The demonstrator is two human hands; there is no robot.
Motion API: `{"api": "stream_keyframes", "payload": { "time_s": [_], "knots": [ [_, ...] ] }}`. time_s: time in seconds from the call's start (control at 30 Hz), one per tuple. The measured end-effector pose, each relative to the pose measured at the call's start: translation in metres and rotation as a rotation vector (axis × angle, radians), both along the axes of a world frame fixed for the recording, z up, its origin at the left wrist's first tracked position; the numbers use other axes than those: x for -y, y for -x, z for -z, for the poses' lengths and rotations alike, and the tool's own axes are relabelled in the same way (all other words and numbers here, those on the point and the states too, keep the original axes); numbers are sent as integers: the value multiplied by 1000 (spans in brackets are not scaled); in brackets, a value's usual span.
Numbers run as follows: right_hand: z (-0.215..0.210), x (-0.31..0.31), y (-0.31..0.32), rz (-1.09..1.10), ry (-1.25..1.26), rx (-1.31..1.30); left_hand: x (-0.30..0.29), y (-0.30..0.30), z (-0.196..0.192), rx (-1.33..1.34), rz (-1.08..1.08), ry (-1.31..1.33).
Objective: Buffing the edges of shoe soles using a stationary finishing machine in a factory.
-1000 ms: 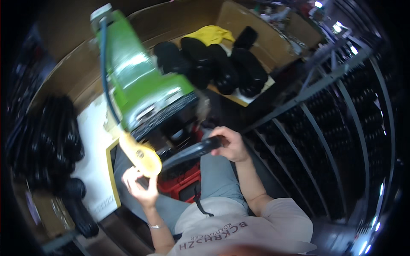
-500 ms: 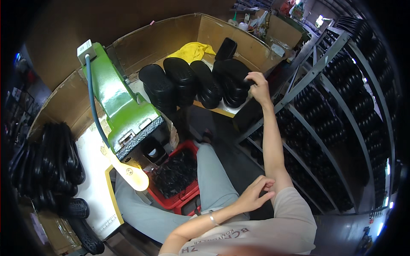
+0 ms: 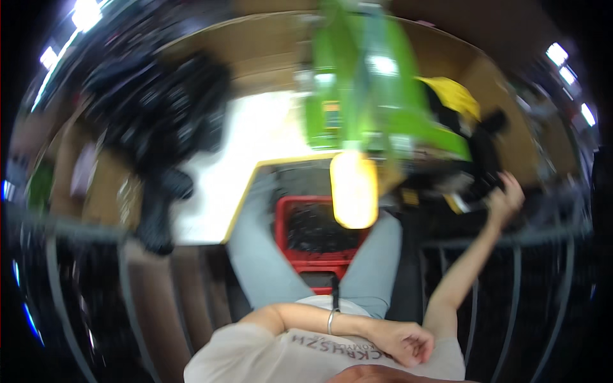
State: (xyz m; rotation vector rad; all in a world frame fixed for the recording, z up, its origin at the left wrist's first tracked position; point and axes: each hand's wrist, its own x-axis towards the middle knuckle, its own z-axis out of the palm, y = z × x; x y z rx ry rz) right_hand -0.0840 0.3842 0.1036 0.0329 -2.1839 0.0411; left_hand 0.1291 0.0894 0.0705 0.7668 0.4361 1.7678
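Observation:
My left hand (image 3: 408,343) lies across my body beside my right upper arm, its fingers curled in and nothing visible in them. My right hand (image 3: 504,201) reaches out to the far right, fingers apart, close to the dark shoe soles (image 3: 486,150); blur hides whether it touches them. In front of me stands a green machine (image 3: 383,83) with a bright yellow paddle-shaped part (image 3: 354,191) at its front. Black soles (image 3: 172,102) are heaped on the white tabletop (image 3: 255,127) at left.
Below the machine, between my legs, sits a red basket (image 3: 281,223) of black scraps. Cardboard walls (image 3: 268,48) ring the table. A yellow cloth (image 3: 453,96) lies at the right, behind the machine. Metal rack bars (image 3: 517,281) stand at both sides.
The view has swung left, so the machine now appears in the middle and is blurred. My left hand's fingers have curled in, still beside my right arm. My right arm remains stretched toward the soles.

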Motion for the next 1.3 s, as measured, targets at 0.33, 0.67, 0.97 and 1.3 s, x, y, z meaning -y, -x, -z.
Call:
{"api": "stream_keyframes", "payload": {
  "time_s": [0.33,0.67,0.97,1.3],
  "knots": [
    [108,45,-74,-144,311,-66,331,95,23,-1401,-1901,2215],
    [175,199,-110,-432,1416,676,301,24,-14,-949,-2238,1099],
    [125,248,-85,-1030,1882,481,203,44,56,-150,-1521,583],
    [87,185,-63,-790,1401,133,147,123,38,-972,-1637,771]
  ]
}}
